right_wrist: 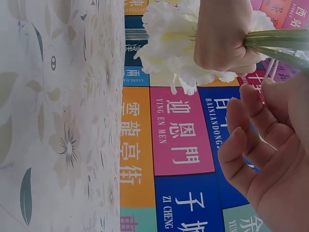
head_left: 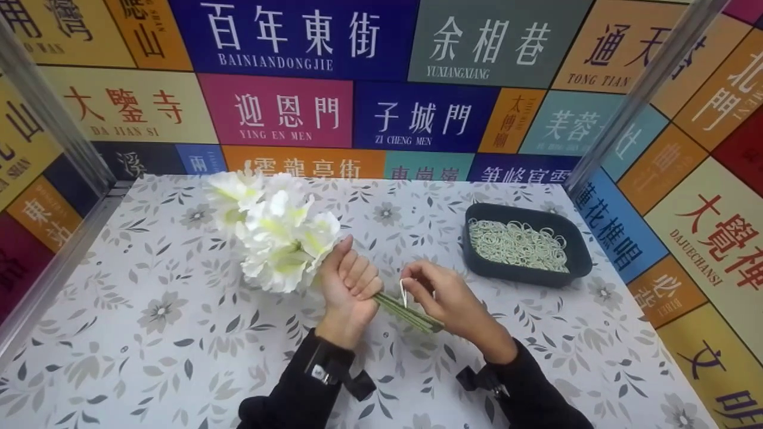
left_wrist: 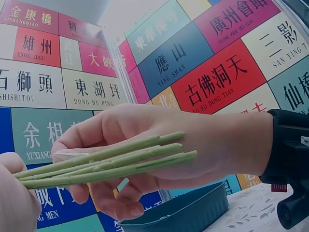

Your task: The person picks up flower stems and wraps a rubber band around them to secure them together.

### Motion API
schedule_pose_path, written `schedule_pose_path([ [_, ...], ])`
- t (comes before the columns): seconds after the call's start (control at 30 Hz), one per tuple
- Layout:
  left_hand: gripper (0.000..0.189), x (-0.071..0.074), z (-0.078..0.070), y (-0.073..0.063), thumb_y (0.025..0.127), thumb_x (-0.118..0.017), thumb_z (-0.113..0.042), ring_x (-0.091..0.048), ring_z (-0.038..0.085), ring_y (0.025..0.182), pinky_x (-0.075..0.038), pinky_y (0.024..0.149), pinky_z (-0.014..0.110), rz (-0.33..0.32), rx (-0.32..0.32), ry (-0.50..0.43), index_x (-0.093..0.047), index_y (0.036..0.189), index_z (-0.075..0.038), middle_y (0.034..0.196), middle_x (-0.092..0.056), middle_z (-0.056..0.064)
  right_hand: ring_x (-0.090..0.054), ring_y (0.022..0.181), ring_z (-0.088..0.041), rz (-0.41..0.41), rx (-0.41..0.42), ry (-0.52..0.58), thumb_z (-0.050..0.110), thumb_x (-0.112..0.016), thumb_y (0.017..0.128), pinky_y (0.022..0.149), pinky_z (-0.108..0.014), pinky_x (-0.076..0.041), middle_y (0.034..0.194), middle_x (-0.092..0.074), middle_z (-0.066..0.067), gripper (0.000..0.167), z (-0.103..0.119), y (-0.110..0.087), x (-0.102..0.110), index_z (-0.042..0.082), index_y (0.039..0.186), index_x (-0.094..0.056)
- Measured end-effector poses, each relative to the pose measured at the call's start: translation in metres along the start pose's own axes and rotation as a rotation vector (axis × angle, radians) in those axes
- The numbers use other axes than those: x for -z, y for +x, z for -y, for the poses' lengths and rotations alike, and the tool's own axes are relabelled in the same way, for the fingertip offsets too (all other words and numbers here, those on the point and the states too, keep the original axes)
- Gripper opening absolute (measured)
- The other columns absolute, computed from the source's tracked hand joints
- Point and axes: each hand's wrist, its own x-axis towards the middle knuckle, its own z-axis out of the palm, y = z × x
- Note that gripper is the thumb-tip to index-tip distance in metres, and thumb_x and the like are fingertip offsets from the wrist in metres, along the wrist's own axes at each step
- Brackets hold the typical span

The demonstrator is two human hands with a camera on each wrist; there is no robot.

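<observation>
By the left hand (head_left: 349, 283), a bundle of stems (head_left: 411, 314) is being gripped, its fingers being curled tightly round them. To the left of that hand, white flowers (head_left: 271, 238) with yellow-green centres are being held over the table (head_left: 208, 369), their heads being tilted toward its far left side. Beneath the left hand, the forearm is being covered by a black sleeve (head_left: 292, 381). To the right of the fist, the lower stems are being slanted toward the near right, and their cut ends are being shown in front of the right hand (head_left: 456, 304) in the left wrist view. By the thumb and forefinger of the right hand, a thin white band (head_left: 403, 292) is being pinched just beside the stems; whether they are being circled by it cannot be told. Farther right, near the table's far right corner, many pale bands (head_left: 515, 245) are being held in a dark tub (head_left: 518, 276). Behind the table, the space is being enclosed by walls (head_left: 274, 113) of coloured, lettered panels.
</observation>
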Motion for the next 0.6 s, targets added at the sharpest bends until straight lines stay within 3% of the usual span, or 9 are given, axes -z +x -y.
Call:
schedule_pose_path([
  [0.2,0.061,0.0005,-0.0002,-0.0002,0.107,-0.030,-0.029,-0.008,0.004,0.042,-0.009,0.038,0.017,0.021,0.006,-0.020,-0.033,0.047,-0.020,0.041,-0.025,-0.011,-0.052,0.061,-0.003,0.022,-0.028,-0.008,0.019,-0.058,0.102,0.053,-0.018,-0.046,0.074,-0.060,0.003,0.013,0.0020,0.0006,-0.0064,0.007,0.098,-0.062],
  [0.43,0.061,0.0010,-0.0001,-0.0002,0.108,-0.028,-0.029,-0.007,0.004,0.042,-0.008,0.039,0.017,0.034,0.001,-0.028,-0.033,0.047,-0.019,0.042,-0.022,-0.010,-0.053,0.060,-0.005,0.015,0.007,-0.009,0.010,-0.062,0.099,0.053,-0.016,-0.047,0.075,-0.062,0.003,0.002,0.0007,0.0006,-0.0098,0.008,0.098,-0.062],
  [0.6,0.061,-0.0003,0.0000,-0.0008,0.107,-0.030,-0.029,-0.008,0.005,0.042,-0.008,0.039,0.017,0.033,0.004,-0.034,-0.034,0.047,-0.019,0.041,-0.024,-0.010,-0.050,0.061,-0.001,0.089,-0.027,0.036,0.012,-0.059,0.100,0.052,-0.017,-0.045,0.074,-0.060,0.003,0.005,0.0002,-0.0006,-0.0070,0.010,0.097,-0.062],
])
